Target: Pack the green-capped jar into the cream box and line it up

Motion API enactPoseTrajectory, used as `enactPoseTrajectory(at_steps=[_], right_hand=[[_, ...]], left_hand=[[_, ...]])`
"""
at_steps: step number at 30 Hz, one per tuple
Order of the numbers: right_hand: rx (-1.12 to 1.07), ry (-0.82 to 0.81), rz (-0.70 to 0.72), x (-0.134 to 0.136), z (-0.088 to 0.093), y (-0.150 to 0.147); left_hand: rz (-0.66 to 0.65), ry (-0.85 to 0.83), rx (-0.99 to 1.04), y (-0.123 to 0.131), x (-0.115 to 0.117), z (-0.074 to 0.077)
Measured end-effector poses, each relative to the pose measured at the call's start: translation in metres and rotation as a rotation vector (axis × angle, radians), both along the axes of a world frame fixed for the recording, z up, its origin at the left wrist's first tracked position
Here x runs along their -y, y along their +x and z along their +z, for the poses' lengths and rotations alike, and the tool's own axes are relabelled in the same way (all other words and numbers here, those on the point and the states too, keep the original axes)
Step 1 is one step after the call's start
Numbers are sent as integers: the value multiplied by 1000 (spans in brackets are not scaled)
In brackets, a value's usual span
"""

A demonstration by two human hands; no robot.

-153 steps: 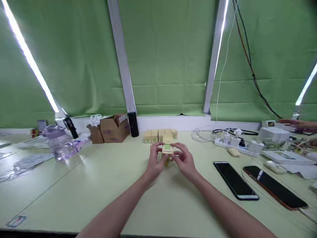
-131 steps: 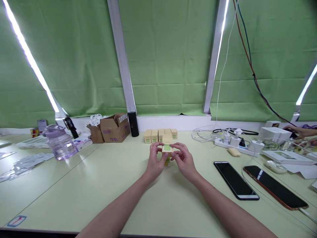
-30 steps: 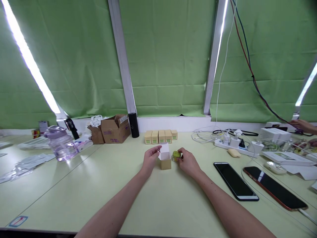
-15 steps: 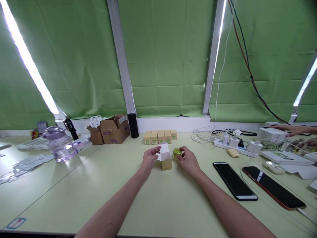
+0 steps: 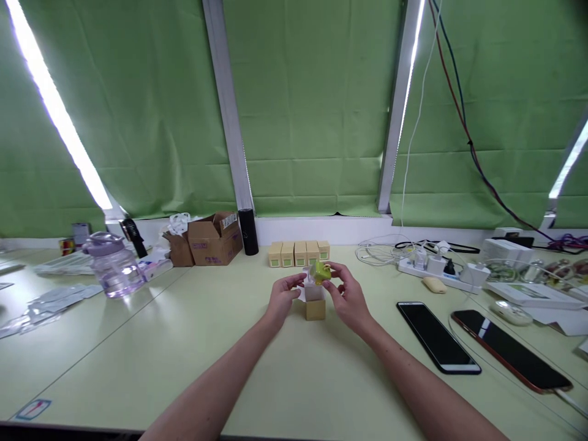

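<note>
A small open carton, tan outside and white inside, stands on the table in front of me. At its left side, my left hand is closed, thumb and fingers pinching a raised white flap. My right hand grips a small shiny green object between thumb and fingers. That object is tilted just above the carton's open top; its exact kind is too small to make out. Behind the carton, several similar tan boxes with green-framed labels stand in a row.
Two phones lie to the right, near a white power strip with chargers and cables. A brown cardboard box and a black cylinder stand at the back. A purple-lidded water jug is on the left.
My right hand has brought the green object left and up, over the carton, and tipped it. The carton has shifted slightly right. Another person's hand at the far right has left the view.
</note>
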State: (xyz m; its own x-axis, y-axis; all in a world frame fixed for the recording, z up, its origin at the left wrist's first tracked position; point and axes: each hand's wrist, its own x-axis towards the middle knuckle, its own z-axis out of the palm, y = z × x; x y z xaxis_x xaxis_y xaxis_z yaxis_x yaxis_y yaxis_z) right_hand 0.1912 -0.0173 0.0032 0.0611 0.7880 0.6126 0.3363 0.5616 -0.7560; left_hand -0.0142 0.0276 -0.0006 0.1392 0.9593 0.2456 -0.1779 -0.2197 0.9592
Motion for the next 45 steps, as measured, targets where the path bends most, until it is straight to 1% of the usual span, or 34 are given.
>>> enactPoseTrajectory(at_steps=[3, 10, 16, 22, 27, 35, 45], right_hand=[[65, -3, 11, -2, -3, 1], [221, 2, -53, -7, -2, 12], [349, 0, -101, -2, 1, 12], [468, 27, -79, 3, 2, 10], [513, 69, -69, 5, 1, 8], [636, 127, -100, 8, 0, 5], [672, 72, -71, 15, 5, 2]], left_hand=[[-12, 3, 2, 0, 1, 1], [11, -36, 18, 1, 3, 4], [16, -42, 31, 2, 4, 4], [1, -27, 30, 2, 3, 2], [9, -29, 40, 3, 4, 2], [19, -20, 33, 2, 3, 1], [44, -22, 26, 3, 3, 0]])
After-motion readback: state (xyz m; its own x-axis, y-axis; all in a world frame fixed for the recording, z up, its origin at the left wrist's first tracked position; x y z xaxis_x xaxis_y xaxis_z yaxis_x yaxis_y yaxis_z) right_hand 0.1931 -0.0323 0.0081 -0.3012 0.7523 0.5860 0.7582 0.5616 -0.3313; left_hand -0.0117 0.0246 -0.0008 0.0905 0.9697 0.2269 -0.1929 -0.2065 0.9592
